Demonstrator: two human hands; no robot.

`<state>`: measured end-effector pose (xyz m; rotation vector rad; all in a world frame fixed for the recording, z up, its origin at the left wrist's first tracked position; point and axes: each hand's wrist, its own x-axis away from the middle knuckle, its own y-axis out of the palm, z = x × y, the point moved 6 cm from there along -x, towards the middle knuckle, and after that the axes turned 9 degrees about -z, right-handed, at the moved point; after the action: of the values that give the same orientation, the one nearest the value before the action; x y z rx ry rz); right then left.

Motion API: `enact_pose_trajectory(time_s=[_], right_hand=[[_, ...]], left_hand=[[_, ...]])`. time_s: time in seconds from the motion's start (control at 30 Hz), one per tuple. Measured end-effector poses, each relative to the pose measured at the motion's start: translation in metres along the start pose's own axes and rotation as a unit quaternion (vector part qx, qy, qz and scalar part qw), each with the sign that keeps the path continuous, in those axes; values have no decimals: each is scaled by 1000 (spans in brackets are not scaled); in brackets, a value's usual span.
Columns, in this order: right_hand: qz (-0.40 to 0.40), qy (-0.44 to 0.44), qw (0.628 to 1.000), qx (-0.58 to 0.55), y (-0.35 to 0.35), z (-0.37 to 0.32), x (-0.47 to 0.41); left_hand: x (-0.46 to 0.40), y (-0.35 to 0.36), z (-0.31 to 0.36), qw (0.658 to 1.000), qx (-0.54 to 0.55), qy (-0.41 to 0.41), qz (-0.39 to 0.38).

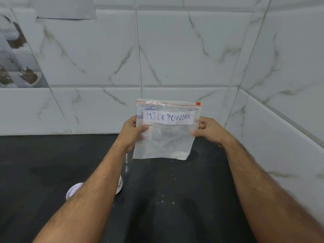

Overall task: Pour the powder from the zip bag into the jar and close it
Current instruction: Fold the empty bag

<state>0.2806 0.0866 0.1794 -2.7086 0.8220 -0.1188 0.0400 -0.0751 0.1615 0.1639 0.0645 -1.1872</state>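
A clear zip bag with a white label reading "MILK POWDER" is held upright above the black counter. Its red zip strip runs along the top and a little white powder sits in its lower right corner. My left hand pinches the bag's left edge and my right hand pinches its right edge. A white jar stands on the counter, mostly hidden behind my left forearm. Left of it lies a white round lid, also partly hidden by that forearm.
The black counter carries a few specks of white powder. White marbled tiles form the back wall and the right wall, meeting in a corner at the back right.
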Motion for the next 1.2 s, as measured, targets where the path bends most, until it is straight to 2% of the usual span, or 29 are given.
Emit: enact_pose_trajectory(time_s=[0.17, 0.3, 0.43, 0.5, 0.57, 0.63, 0.67, 0.83, 0.97, 1.2], right_hand=[[79, 0, 997, -18, -14, 8, 3], [82, -3, 992, -93, -17, 10, 4], [95, -16, 987, -131, -15, 10, 6], [107, -35, 980, -164, -15, 12, 7], [113, -44, 974, -191, -14, 15, 7], [111, -43, 972, -200, -11, 19, 8], [110, -40, 972, -203, -9, 20, 9], [102, -1, 975, -195, -3, 29, 15], [128, 13, 970, -205, 5, 29, 25], [169, 15, 968, -184, 23, 15, 47]], left_hand=[[-1, 5, 2, 1000, 15, 11, 6], [0, 4, 3, 999, -17, 28, 42], [5, 6, -2, 999, -7, 14, 44], [10, 9, -10, 1000, 23, -18, 4], [17, 20, -20, 993, 41, -74, -84], [25, 28, -30, 982, 18, -116, -150], [28, 28, -33, 980, 4, -125, -154], [25, 17, -36, 989, -2, -112, -93], [23, 5, -40, 992, 19, -112, -57], [35, -16, -49, 983, 71, -166, 21]])
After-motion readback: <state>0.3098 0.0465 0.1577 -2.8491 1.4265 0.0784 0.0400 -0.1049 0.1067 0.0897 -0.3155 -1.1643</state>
